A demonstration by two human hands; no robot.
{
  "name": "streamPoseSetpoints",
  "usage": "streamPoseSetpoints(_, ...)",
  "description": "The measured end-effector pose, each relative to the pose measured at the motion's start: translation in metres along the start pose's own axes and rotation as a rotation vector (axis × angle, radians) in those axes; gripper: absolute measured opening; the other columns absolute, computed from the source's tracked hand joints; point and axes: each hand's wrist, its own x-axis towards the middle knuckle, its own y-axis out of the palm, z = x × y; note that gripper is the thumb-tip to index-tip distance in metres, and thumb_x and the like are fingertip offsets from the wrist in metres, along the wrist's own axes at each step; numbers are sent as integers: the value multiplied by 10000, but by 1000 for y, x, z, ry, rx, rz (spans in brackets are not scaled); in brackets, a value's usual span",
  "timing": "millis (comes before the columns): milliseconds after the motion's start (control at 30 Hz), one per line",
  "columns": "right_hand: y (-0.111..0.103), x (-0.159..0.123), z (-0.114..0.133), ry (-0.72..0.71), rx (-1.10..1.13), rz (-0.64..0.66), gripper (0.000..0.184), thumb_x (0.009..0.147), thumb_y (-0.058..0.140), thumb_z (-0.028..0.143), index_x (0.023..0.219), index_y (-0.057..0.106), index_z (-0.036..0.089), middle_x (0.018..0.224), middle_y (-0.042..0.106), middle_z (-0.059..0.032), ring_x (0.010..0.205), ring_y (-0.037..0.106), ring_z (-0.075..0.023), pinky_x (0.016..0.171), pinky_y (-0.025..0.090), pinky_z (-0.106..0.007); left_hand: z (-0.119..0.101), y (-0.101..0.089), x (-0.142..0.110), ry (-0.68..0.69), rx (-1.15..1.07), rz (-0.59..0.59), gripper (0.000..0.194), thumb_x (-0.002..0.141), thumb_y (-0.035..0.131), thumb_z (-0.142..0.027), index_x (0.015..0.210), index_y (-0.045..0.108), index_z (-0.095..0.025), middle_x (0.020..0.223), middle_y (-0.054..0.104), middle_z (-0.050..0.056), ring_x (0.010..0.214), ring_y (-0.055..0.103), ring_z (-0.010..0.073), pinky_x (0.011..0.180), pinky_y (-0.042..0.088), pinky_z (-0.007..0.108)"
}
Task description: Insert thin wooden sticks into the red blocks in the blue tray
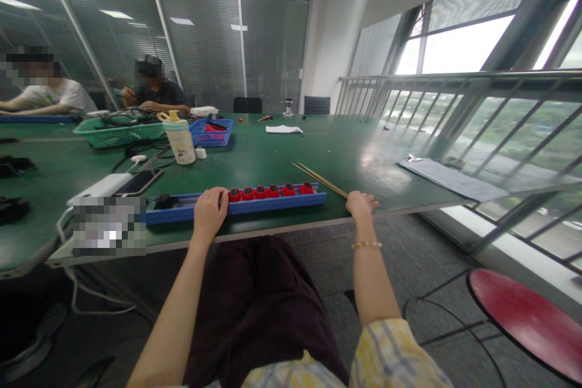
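A long blue channel-shaped tray (268, 206) lies along the table's near edge. Several red block-like parts with dark tops (260, 192) sit in a row in its right half, and a dark part (165, 201) is at its left end. My left hand (210, 213) is closed over the tray's middle, left of the red parts; its fingertips are partly hidden. Beyond the tray's right end, my right hand (362, 203) rests at the table edge, closed on the near ends of thin wooden sticks (325, 182). The sticks point away to the left, lying close to the tabletop.
Behind the tray stand a cream bottle (180, 142), a blue basket (211, 133) and a green basket (118, 134). A phone (140, 182) and white power strip (100, 187) lie left. A clipboard (450, 177) is right, near the railing. Two people sit across the table.
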Motion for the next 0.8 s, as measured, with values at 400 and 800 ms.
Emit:
streamPoseSetpoints(400,-9,-5,1,61,26,76,440,925,397,132,1307,614,103,1362,542,-270,1313,490,-333,1017,404,-525,-1,-1,0,-9,-5,10,313,998,334,-380,940,585,-201,916,678,87,857,601,237,799,444,369)
streamPoseSetpoints(800,-24,-2,-21,-118,165,76,355,892,479,128,1194,645,214,1120,694,-174,1016,689,-243,834,517,-343,1,0,0,-12,-8,9,323,1000,340,-378,949,596,-187,931,683,91,871,600,239,812,438,366)
